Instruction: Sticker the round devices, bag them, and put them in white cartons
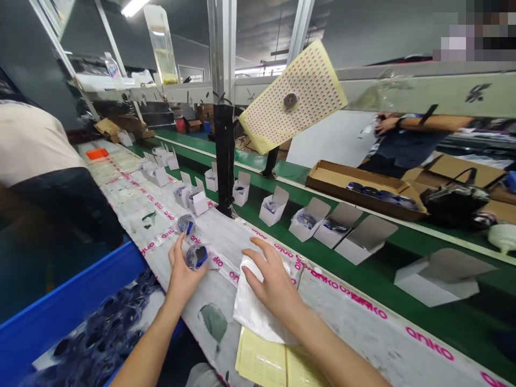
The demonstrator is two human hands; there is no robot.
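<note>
My left hand is curled around a small blue item wrapped in clear plastic resting on the white bench top. A second wrapped blue item lies just beyond it. My right hand lies flat, fingers stretched, on a stack of flat white folded cartons. Yellow sheets lie under the near edge of that stack.
A green conveyor belt carries several open white boxes, some with wrapped items inside. A blue bin of dark wrapped items sits at my left. A yellow sticker sheet hangs from a post. Other people stand far left and across the belt.
</note>
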